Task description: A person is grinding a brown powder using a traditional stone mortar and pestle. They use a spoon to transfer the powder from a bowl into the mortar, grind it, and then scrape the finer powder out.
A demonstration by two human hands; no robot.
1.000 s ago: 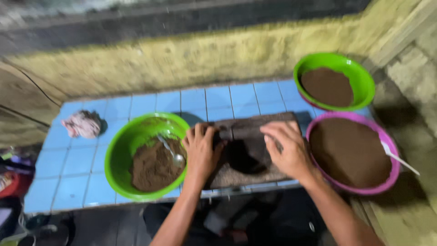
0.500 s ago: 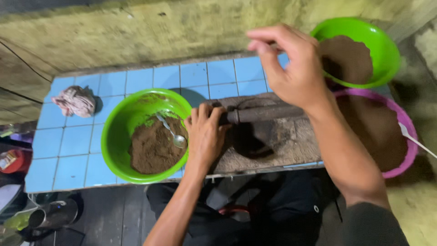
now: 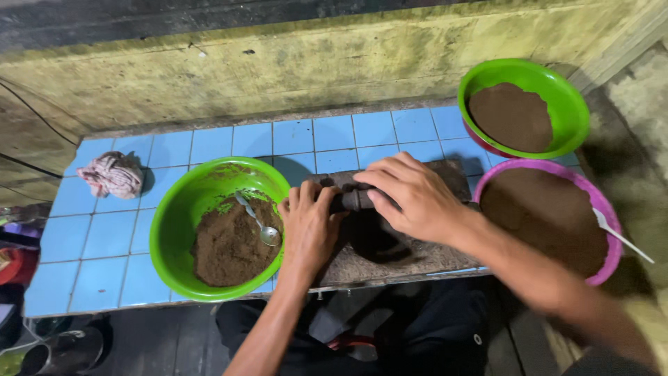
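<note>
A dark stone roller (image 3: 348, 196) lies across a flat grinding slab (image 3: 431, 256) on the blue-tiled counter (image 3: 229, 143). My left hand (image 3: 309, 226) grips the roller's left end. My right hand (image 3: 410, 198) wraps over its right part. A dark brown lump of paste (image 3: 376, 240) sits on the slab just under the roller. To the left stands a green bowl (image 3: 177, 223) holding brown powder and a metal spoon (image 3: 259, 224).
A pink bowl (image 3: 604, 216) of brown paste with a white spoon (image 3: 623, 237) stands at the right. A second green bowl (image 3: 567, 104) of brown powder is behind it. A crumpled pink cloth (image 3: 113, 174) lies at the far left. A yellowish wall runs behind.
My right hand, raised above the far bowls half a second ago, has come back down onto the roller. My left hand stayed on the roller's left end.
</note>
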